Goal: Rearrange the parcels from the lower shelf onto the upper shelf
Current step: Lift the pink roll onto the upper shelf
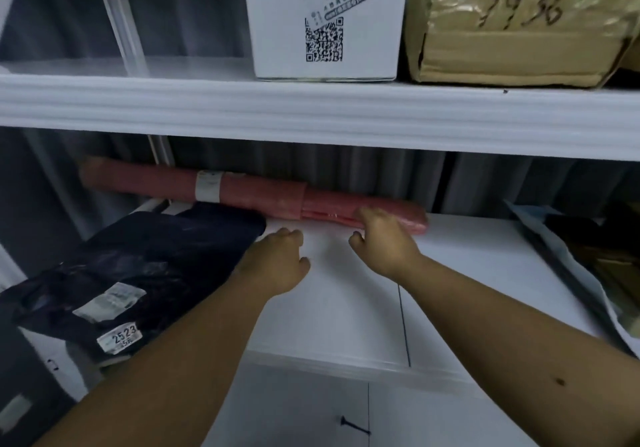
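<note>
On the lower shelf (450, 273), one pink roll (242, 193) is touched by the right hand (384, 238), fingers loosely curled; the left hand (280, 256) hovers relaxed beside one black bag (138, 259); two boxes (325, 20) are kept above

White box (325, 20): "3008". Black bag (138, 266) sticker: "2523".

Lower shelf (467, 256): pink roll (242, 192), black bag (145, 259)

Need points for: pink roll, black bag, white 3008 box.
pink roll (263, 195): head view, middle of the wrapped tube on the lower shelf.
black bag (156, 256): head view, middle of its dark plastic.
white 3008 box (277, 38): head view, blank part of its front face.
</note>
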